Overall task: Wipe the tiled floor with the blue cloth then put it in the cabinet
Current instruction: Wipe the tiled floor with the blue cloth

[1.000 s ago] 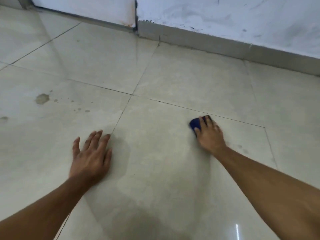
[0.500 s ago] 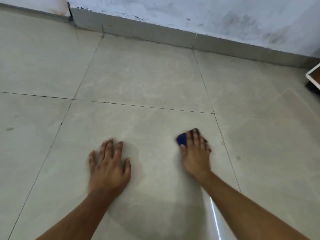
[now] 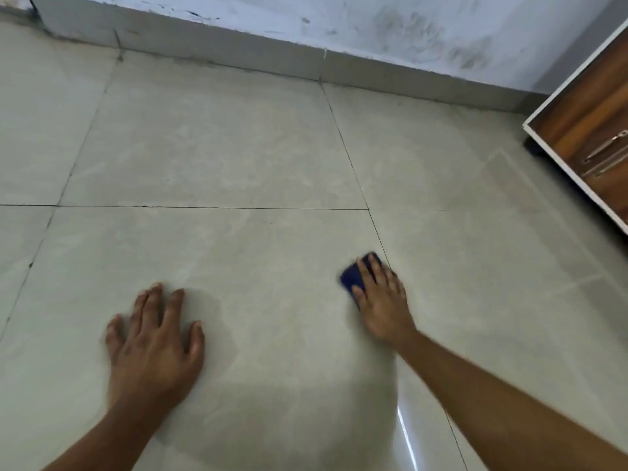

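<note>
A small dark blue cloth (image 3: 351, 278) lies on the pale tiled floor (image 3: 217, 158), close to a grout line. My right hand (image 3: 382, 300) lies flat on top of it with straight fingers, pressing it to the tile and covering most of it. Flat on the floor to the left, my left hand (image 3: 154, 345) rests with its fingers spread and holds nothing. A wooden cabinet (image 3: 591, 130) with a white edge and metal handles stands at the right edge of the view.
A scuffed white wall (image 3: 373, 25) with a grey skirting strip runs along the far side of the floor. The cabinet stands on a dark foot (image 3: 533, 150) near the corner. Bare tiles lie between my hands and the wall.
My view has swung to the right, bringing the cabinet into sight. My right hand has slid the cloth rightward up to the grout line. My left hand stays flat on the floor.
</note>
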